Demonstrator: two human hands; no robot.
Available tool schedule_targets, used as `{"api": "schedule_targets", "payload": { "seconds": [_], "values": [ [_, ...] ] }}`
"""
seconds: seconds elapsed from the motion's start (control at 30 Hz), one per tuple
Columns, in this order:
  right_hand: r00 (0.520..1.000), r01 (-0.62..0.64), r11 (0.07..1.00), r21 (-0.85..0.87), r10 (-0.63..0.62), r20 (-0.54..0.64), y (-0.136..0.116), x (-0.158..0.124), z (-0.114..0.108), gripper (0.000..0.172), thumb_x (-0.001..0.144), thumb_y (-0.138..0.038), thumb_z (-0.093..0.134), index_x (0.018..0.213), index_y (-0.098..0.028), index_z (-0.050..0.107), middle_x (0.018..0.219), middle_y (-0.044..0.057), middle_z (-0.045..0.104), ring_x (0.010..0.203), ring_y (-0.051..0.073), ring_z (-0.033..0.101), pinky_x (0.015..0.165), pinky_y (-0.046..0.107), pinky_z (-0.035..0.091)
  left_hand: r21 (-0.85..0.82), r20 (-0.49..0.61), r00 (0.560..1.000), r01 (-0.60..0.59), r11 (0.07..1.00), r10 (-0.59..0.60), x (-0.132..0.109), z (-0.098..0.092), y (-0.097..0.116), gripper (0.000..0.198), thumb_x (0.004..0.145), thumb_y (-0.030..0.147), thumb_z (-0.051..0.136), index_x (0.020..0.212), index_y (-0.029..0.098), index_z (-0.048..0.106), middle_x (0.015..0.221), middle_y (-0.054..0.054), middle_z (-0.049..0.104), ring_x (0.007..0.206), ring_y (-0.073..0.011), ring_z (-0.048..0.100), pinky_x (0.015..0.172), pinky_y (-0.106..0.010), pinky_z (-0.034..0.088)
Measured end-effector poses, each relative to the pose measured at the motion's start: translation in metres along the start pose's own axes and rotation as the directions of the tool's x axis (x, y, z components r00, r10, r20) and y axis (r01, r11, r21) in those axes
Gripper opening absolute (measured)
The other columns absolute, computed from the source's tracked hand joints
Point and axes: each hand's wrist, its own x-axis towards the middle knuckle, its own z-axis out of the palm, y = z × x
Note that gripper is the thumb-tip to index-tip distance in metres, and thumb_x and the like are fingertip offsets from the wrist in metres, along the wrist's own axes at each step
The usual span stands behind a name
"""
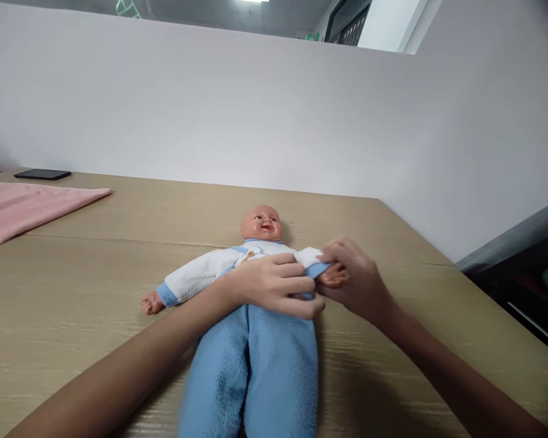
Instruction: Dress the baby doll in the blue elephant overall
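A baby doll [261, 222] lies face up on the table, its head away from me. It wears a white fleece top [201, 274] with blue cuffs and blue fleece trousers [281, 365]. My left hand [274, 283] reaches across the doll's belly, its fingers curled at the sleeve on the right side; the fingertips are partly hidden. My right hand [358, 274] is closed around the end of that same sleeve, thumb and finger at the blue cuff [316, 269]. The doll's small hand [333, 277] pokes out of the cuff by my right palm. The other doll arm lies stretched out to the left.
A pink cloth [31, 207] lies at the table's left side, with a flat black device [42, 174] behind it. A pale partition wall [210, 109] rises behind the wooden table [95, 286]. Dark items [520, 292] stand beyond the right edge.
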Motion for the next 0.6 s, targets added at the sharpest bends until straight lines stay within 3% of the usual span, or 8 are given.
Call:
{"api": "schedule_targets", "payload": {
  "seconds": [0.1,0.2,0.27,0.33,0.4,0.5,0.6],
  "values": [
    [0.991,0.054,0.999,0.007,-0.055,0.12,-0.011,0.003,0.016,0.018,0.086,-0.008,0.06,0.089,-0.025,0.056,0.093,0.002,0.06,0.076,0.018,0.058,0.069,0.031,0.044,-0.095,-0.039,0.998,0.036,0.995,-0.04,-0.005,0.001,0.0,0.03,0.11,0.028,0.055,0.107,0.04,0.083,0.106,-0.007,0.083,0.083,-0.0238,0.07,0.084,-0.043,0.055],
    [0.983,0.02,0.981,0.191,-0.054,0.175,-0.013,0.001,0.014,0.023,0.084,-0.011,0.072,0.098,-0.026,0.062,0.102,0.003,0.064,0.085,0.02,0.063,0.072,0.031,0.051,-0.298,-0.208,0.964,0.099,0.949,-0.166,-0.004,0.0,-0.001,0.021,0.109,0.035,0.061,0.106,0.03,0.081,0.105,-0.01,0.082,0.09,-0.0254,0.072,0.09,-0.044,0.054],
    [0.97,-0.089,0.928,0.362,-0.002,0.244,-0.01,-0.005,0.006,0.029,0.089,-0.019,0.077,0.115,-0.028,0.068,0.118,0.006,0.067,0.103,0.023,0.069,0.085,0.034,0.059,-0.565,-0.273,0.907,0.118,0.817,-0.32,0.0,-0.001,-0.002,0.02,0.108,0.04,0.067,0.102,0.023,0.076,0.096,-0.009,0.08,0.09,-0.0243,0.072,0.089,-0.039,0.055],
    [0.947,-0.221,0.826,0.518,0.056,0.315,-0.006,-0.013,0.001,0.033,0.097,-0.028,0.076,0.129,-0.032,0.071,0.135,0.007,0.066,0.124,0.026,0.068,0.103,0.039,0.06,-0.752,-0.226,0.862,0.143,0.644,-0.454,0.006,-0.003,-0.003,0.02,0.106,0.04,0.072,0.099,0.02,0.073,0.091,-0.006,0.077,0.089,-0.0218,0.072,0.085,-0.034,0.054],
    [0.924,-0.344,0.689,0.638,0.128,0.36,-0.005,-0.023,0.002,0.032,0.1,-0.036,0.076,0.132,-0.035,0.072,0.143,0.005,0.065,0.135,0.027,0.065,0.115,0.043,0.057,-0.812,-0.151,0.847,0.187,0.553,-0.509,0.012,-0.004,-0.006,0.018,0.103,0.036,0.076,0.098,0.019,0.073,0.092,-0.004,0.076,0.09,-0.0209,0.071,0.085,-0.032,0.053],
    [0.886,-0.464,0.514,0.722,0.286,0.365,-0.009,-0.034,0.013,0.025,0.1,-0.048,0.077,0.12,-0.034,0.076,0.133,0.003,0.072,0.134,0.026,0.067,0.12,0.044,0.053,-0.778,-0.136,0.855,0.22,0.588,-0.501,0.016,-0.002,-0.008,0.019,0.099,0.036,0.08,0.098,0.018,0.075,0.098,-0.005,0.074,0.095,-0.0217,0.069,0.088,-0.032,0.051],
    [0.845,-0.504,0.389,0.772,0.405,0.348,-0.014,-0.037,0.027,0.03,0.099,-0.058,0.075,0.111,-0.03,0.075,0.126,0.005,0.077,0.133,0.027,0.068,0.122,0.045,0.052,-0.652,-0.188,0.871,0.234,0.721,-0.453,0.016,0.0,-0.007,0.019,0.103,0.037,0.076,0.1,0.018,0.073,0.102,-0.006,0.071,0.099,-0.0223,0.065,0.09,-0.033,0.048]
  ]
}}
